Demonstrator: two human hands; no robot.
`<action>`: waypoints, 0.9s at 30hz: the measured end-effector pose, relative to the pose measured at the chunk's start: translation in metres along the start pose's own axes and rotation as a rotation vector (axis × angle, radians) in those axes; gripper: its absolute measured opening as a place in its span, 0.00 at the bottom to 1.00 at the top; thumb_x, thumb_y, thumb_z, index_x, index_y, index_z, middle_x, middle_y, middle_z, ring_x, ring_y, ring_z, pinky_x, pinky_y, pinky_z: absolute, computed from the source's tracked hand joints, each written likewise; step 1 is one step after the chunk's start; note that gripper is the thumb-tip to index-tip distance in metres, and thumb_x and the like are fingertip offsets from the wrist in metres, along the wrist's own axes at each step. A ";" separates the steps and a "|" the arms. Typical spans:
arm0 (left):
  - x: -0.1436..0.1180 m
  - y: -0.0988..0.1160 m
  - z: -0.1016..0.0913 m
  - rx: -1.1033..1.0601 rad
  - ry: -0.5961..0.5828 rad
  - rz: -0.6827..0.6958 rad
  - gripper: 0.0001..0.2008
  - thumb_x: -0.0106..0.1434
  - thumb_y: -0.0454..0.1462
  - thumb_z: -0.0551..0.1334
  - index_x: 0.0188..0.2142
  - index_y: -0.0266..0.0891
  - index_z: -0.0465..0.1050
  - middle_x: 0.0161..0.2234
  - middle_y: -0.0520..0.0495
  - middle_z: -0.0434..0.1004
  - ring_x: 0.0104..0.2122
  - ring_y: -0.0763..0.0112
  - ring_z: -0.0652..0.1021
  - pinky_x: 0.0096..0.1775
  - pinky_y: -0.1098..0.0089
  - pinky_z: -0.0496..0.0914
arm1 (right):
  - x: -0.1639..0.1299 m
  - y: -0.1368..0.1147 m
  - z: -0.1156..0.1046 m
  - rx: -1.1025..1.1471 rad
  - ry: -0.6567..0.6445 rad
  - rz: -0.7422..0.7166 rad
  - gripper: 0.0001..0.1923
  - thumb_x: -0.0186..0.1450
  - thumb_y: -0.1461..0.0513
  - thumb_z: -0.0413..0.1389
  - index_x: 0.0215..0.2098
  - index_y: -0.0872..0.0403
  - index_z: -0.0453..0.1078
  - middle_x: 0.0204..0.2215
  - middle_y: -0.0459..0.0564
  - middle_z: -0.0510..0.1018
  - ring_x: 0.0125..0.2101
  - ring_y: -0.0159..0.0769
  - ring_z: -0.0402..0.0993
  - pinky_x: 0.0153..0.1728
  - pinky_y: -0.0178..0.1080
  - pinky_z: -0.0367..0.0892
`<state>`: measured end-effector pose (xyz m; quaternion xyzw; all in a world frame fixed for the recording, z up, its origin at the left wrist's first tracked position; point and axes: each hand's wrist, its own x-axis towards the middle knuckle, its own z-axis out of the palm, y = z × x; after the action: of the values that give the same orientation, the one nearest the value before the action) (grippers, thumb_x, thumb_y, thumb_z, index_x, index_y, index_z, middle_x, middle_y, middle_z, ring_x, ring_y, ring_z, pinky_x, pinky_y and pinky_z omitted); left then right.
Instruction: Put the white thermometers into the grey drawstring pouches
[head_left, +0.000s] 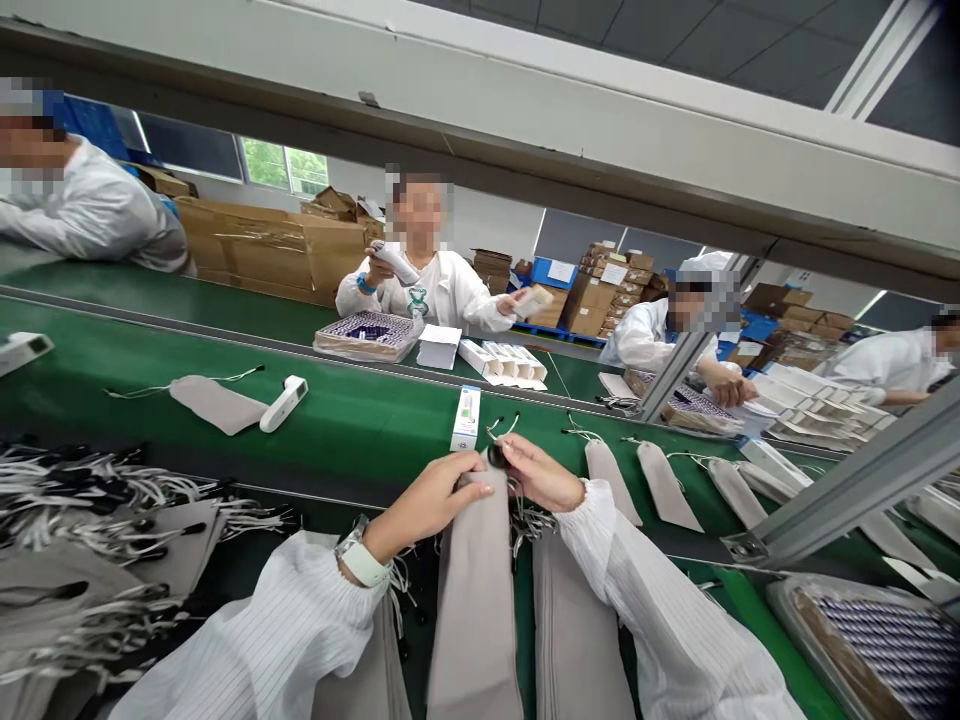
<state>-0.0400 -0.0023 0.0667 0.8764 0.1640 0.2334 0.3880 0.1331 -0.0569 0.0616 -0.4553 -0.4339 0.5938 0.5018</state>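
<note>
The left hand [427,500] grips the top edge of a long grey fabric pouch [476,600] (soft, flat, rectangular), lying near, on a stack. The right hand [536,472] pinches its dark cord toggle [496,455]. Beyond, a small white box [466,418] stands on the green conveyor belt [360,420].

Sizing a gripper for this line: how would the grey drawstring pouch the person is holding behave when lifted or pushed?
Probably floppy: the grey pouch hangs flat and long from the left hand and right hand pinching its top. Likely light, since fingertips alone carry it. The cloth-like surface probably grips rather than slips; its cord may snag.
</note>
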 end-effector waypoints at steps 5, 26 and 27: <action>0.000 0.002 0.005 -0.083 0.016 -0.004 0.10 0.57 0.40 0.54 0.25 0.37 0.56 0.30 0.53 0.54 0.27 0.77 0.60 0.27 0.77 0.56 | -0.009 0.014 -0.001 -0.139 -0.108 0.129 0.20 0.55 0.46 0.49 0.32 0.54 0.61 0.22 0.43 0.62 0.18 0.23 0.58 0.13 0.26 0.59; -0.033 0.051 -0.033 0.056 -0.190 -0.316 0.16 0.57 0.49 0.50 0.29 0.38 0.64 0.20 0.55 0.56 0.18 0.78 0.58 0.19 0.76 0.50 | -0.046 -0.026 -0.040 -1.191 0.566 -0.527 0.17 0.61 0.53 0.43 0.34 0.56 0.67 0.16 0.45 0.69 0.16 0.28 0.61 0.20 0.32 0.57; -0.036 0.056 -0.035 0.020 -0.239 -0.300 0.17 0.58 0.48 0.49 0.26 0.37 0.64 0.19 0.55 0.55 0.18 0.78 0.56 0.19 0.76 0.49 | -0.044 -0.025 -0.050 -1.206 0.581 -0.539 0.17 0.61 0.53 0.43 0.31 0.56 0.67 0.15 0.45 0.69 0.15 0.28 0.61 0.20 0.32 0.57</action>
<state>-0.0829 -0.0342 0.1197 0.8674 0.2479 0.0655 0.4265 0.1909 -0.0948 0.0803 -0.6698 -0.6323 -0.0384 0.3874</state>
